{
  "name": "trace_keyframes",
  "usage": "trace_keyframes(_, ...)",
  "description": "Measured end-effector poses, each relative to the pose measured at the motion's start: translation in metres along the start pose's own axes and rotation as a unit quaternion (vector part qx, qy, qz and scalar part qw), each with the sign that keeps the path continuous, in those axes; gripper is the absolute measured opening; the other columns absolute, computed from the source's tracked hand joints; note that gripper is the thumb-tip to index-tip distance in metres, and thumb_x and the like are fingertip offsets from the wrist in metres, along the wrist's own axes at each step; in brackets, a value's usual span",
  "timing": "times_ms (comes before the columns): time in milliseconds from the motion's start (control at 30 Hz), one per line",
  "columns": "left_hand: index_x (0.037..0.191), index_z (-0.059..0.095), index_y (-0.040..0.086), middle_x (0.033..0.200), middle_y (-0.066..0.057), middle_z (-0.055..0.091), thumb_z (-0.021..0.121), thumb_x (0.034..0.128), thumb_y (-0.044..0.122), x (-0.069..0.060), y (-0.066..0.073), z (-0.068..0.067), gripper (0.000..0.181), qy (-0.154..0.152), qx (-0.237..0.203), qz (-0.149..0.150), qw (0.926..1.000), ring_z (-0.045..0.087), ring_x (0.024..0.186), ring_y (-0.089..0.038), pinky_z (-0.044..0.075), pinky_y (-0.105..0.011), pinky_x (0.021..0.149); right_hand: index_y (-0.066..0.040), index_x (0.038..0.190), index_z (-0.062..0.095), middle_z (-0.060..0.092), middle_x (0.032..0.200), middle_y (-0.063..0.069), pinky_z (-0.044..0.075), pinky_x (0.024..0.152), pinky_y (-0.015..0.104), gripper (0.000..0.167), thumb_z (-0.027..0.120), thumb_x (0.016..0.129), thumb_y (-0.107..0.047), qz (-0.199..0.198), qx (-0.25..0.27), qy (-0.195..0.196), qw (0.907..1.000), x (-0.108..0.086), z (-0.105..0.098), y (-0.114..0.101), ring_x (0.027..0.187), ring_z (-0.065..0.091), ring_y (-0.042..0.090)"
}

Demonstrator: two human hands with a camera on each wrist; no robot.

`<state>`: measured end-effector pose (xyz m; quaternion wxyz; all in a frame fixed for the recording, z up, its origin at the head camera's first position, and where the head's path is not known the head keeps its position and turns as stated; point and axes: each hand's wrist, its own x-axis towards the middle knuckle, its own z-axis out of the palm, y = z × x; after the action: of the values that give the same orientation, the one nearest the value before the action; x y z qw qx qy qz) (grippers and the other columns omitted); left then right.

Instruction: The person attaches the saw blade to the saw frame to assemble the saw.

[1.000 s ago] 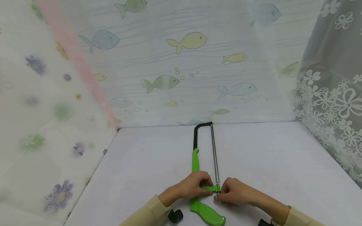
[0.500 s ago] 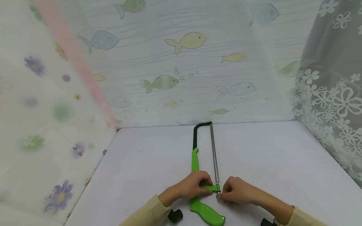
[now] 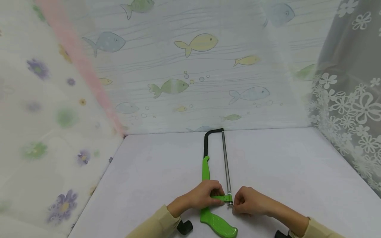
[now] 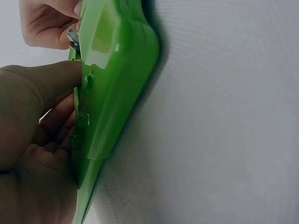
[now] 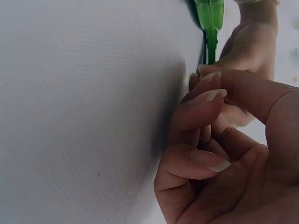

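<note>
A hacksaw (image 3: 205, 170) with a green handle, black front frame and thin metal blade (image 3: 225, 158) lies on the white table. My left hand (image 3: 203, 195) holds the green crosspiece (image 3: 221, 198) at the blade's near end, thumb and fingers around it. A small metal wing nut (image 3: 230, 204) sticks out at the end of that crosspiece; it shows in the left wrist view too. My right hand (image 3: 251, 201) is at the nut's right side, fingers curled and thumb and index fingertips together at one wing. In the right wrist view those fingers (image 5: 198, 109) hide the nut.
The white table (image 3: 148, 165) spreads on both sides of the saw. A fish-patterned curtain (image 3: 196, 99) hangs along its back edge. Flowered cloth (image 3: 59, 148) hangs at the left, lace (image 3: 351, 109) at the right.
My right fingertips have shifted slightly right, and the wing nut they covered now shows. My left hand stays on the crosspiece, and the saw has not moved.
</note>
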<state>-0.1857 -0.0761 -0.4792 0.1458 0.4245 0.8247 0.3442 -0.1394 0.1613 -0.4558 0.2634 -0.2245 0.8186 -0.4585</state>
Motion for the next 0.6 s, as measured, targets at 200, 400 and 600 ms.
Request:
trace_keyframes(200,0.102,0.071,0.009,0.095,0.008,0.067,0.081,0.0899,0.012,0.0,-0.0001,0.0002,0.016,-0.002,-0.001,-0.001,1.0,0.055,0.082,0.007,0.05,-0.013,0.073,-0.006,0.066,0.07,0.055,0.055,-0.008,0.036,0.044,0.021,0.028,0.078,0.088,-0.022,0.007,-0.003,-0.004,1.0,0.0017,0.0027,-0.0039,0.045,0.044,0.004)
trace_keyframes(400,0.103,0.071,0.01,0.096,0.008,0.067,0.08,0.0901,0.013,0.0002,-0.0004,-0.0001,0.016,-0.002,0.006,0.001,1.0,0.055,0.082,0.007,0.049,-0.012,0.074,-0.002,0.065,0.071,0.058,0.054,-0.003,0.037,0.043,0.022,0.037,0.075,0.092,-0.028,0.011,0.012,-0.003,0.9999,0.0028,0.0028,-0.006,0.043,0.045,0.005)
trace_keyframes(600,0.103,0.071,0.01,0.096,0.008,0.067,0.08,0.0901,0.012,0.0001,0.001,-0.0009,0.016,-0.005,0.003,-0.006,1.0,0.055,0.082,0.006,0.049,-0.013,0.074,-0.003,0.066,0.071,0.061,0.055,-0.001,0.038,0.043,0.022,0.036,0.074,0.093,-0.028,0.017,0.015,-0.002,0.9997,0.0032,0.0028,-0.0071,0.043,0.046,0.006)
